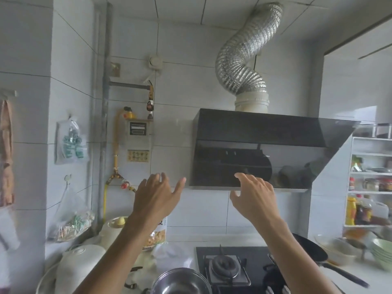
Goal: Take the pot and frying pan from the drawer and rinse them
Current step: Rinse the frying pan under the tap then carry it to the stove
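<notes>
Both hands up in the air w/ nothing in them, left hand (157, 196) and right hand (253, 198) fingers spread apart just in front of the black glass range hood (265, 149); reaching down blind from here they could clip the black long-handled frying pan (311, 249) sitting half off the black gas hob (229, 266) at the right, near the stacked green bowls (381, 253). Shiny steel pot (180, 281) is cut off at the near edge of the worktop (360, 276); no drawer or sink in view, and the far-right shelf is too blurred to read.

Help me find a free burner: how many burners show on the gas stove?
1. A bare burner sits on the left of the stove. The dark wok covers the stove's right side, so another burner may be hidden beneath it.
</notes>
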{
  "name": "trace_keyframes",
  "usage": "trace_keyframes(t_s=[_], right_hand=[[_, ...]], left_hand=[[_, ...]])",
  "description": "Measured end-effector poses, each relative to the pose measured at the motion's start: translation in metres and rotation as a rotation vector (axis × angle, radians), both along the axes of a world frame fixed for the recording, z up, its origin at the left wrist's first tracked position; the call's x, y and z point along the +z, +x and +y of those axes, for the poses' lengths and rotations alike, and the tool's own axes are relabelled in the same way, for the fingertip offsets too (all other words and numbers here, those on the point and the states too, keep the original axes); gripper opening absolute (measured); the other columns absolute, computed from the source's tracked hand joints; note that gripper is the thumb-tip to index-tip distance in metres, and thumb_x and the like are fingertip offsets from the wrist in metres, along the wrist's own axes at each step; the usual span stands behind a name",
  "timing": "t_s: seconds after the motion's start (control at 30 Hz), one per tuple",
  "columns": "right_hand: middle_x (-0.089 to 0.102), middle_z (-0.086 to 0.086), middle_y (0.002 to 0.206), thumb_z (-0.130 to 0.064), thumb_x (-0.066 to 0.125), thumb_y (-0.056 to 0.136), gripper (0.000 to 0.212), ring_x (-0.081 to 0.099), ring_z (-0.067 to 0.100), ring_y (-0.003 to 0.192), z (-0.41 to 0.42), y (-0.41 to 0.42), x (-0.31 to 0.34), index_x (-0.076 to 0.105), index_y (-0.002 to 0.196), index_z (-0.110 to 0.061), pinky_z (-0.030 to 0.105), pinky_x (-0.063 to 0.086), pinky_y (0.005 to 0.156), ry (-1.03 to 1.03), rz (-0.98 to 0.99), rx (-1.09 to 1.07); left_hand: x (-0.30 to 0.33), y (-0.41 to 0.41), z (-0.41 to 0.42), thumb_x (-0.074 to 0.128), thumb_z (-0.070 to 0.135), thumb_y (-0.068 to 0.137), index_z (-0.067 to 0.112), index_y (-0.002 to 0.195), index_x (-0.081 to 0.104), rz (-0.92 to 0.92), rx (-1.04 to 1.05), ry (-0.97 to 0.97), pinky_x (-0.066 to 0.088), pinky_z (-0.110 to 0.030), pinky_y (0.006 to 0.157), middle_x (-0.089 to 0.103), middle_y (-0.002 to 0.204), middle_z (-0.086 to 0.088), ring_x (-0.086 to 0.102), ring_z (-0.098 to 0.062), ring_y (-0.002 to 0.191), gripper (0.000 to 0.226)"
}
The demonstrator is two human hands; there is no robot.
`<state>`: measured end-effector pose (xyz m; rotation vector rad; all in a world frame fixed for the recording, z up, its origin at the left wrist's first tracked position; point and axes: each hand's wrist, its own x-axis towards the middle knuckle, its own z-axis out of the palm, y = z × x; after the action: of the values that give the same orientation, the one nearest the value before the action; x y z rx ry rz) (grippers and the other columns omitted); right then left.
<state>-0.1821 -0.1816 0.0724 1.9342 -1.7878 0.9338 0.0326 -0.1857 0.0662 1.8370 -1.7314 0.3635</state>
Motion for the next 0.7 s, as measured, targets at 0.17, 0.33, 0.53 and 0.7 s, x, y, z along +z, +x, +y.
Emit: trace_keyframes(t_s=[0.17,0.33,0.53,0.7], right_hand=[[0.053,0.0,0.137,-0.027,0.052,0.089,0.046,0.048,0.021,0.126,0.008,-0.022,-0.014,0.046,0.133,-0.018,0.034,0.03,0.11,0.005,-0.041,-0.069],[0.052,-0.001,0.138,-0.03,0.051,0.09,0.045,0.05,0.02,0.125,0.024,-0.076,-0.023,0.045,0.133,-0.018,0.033,0.031,0.11,0.027,-0.024,-0.198],[0.048,-0.005,0.142,-0.034,0.052,0.088,0.049,0.044,0.017,0.13,0.065,-0.168,-0.038,0.043,0.136,-0.024,0.032,0.03,0.109,0.07,-0.021,-0.393],[0.055,-0.006,0.133,-0.035,0.052,0.087,0.046,0.048,0.017,0.123,0.123,-0.274,-0.05,0.045,0.132,-0.029,0.03,0.034,0.101,0.097,-0.027,-0.608]], left_hand=[[-0.016,-0.027,-0.012,0.017,0.062,0.092,0.013,0.144,0.032,0.019,-0.111,0.04,0.036,-0.038,0.107,0.036,0.151,-0.006,0.039,-0.026,0.136,0.073],[-0.033,-0.086,-0.031,0.014,0.064,0.09,0.019,0.148,0.024,0.039,-0.294,0.095,0.029,-0.039,0.112,0.025,0.157,-0.001,0.029,-0.024,0.142,0.074],[-0.044,-0.195,-0.037,0.014,0.065,0.09,0.02,0.148,0.025,0.031,-0.528,0.13,0.023,-0.041,0.115,0.026,0.157,-0.002,0.027,-0.025,0.143,0.074],[-0.053,-0.331,-0.024,0.01,0.066,0.089,0.022,0.145,0.031,-0.053,-0.77,0.143,0.018,-0.046,0.118,0.031,0.154,-0.004,0.026,-0.025,0.143,0.075]])
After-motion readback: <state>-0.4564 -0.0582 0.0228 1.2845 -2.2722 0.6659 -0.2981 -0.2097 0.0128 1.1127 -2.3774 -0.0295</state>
